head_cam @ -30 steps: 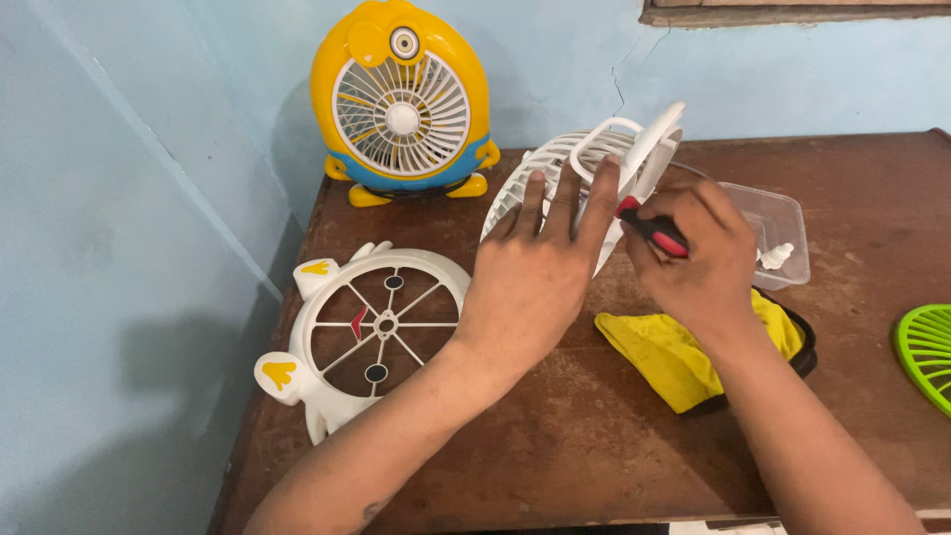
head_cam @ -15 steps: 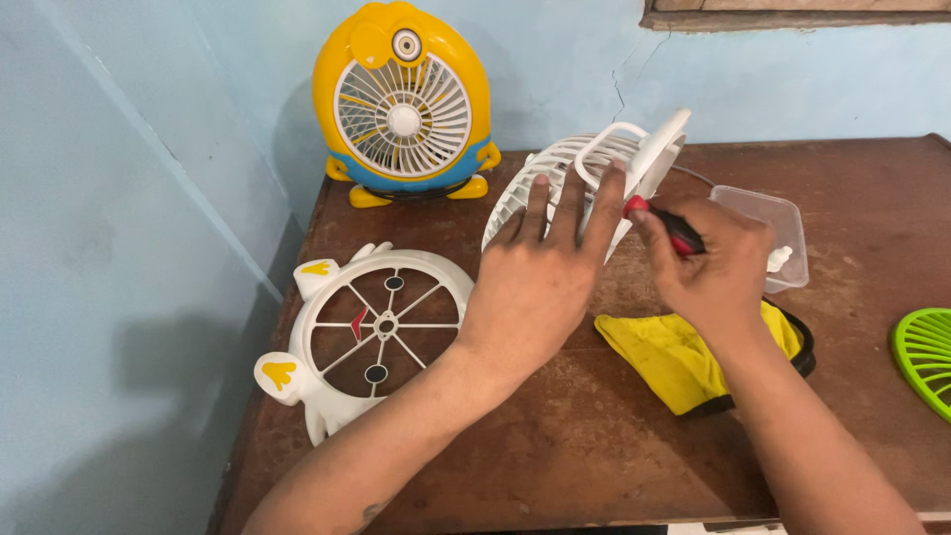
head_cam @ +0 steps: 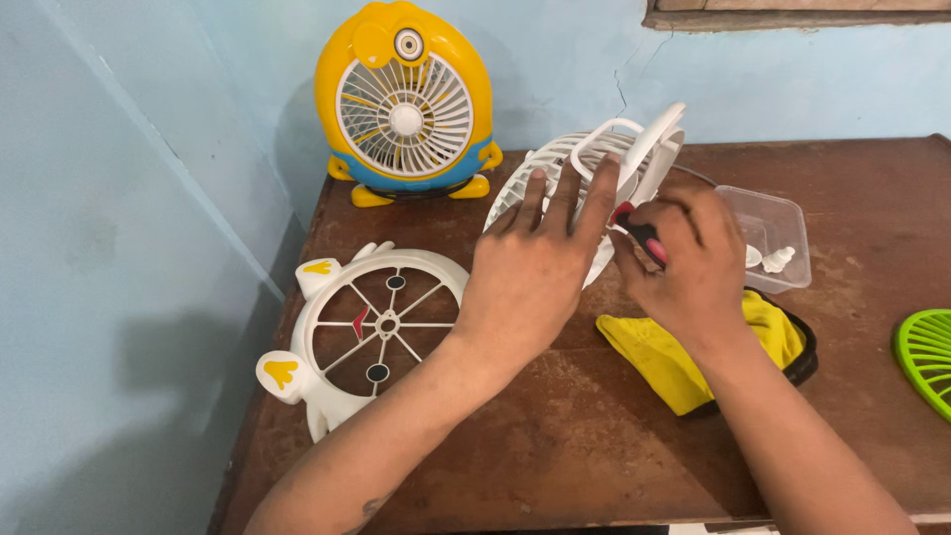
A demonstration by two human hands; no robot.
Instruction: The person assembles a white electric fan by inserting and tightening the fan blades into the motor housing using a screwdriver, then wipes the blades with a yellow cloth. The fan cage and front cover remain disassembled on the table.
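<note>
My left hand (head_cam: 535,263) lies flat, fingers spread, against the slatted grille of a small white fan (head_cam: 570,163) that stands tilted on the brown wooden table (head_cam: 555,436). My right hand (head_cam: 684,263) grips a red and black screwdriver (head_cam: 639,233), its tip aimed at the fan's white handle and back part just right of my left fingers. The tip itself is hidden behind my fingers.
A yellow and blue cartoon fan (head_cam: 406,104) stands at the back by the wall. A white fan cover with yellow feet (head_cam: 371,327) lies at left. A clear plastic tub (head_cam: 778,238) holds small white parts. A yellow cloth (head_cam: 684,357) and a green grille (head_cam: 926,357) lie at right.
My right hand turned the screwdriver at the fan, drawing out to the right, then came back in close to my left fingers. The left hand stayed on the grille.
</note>
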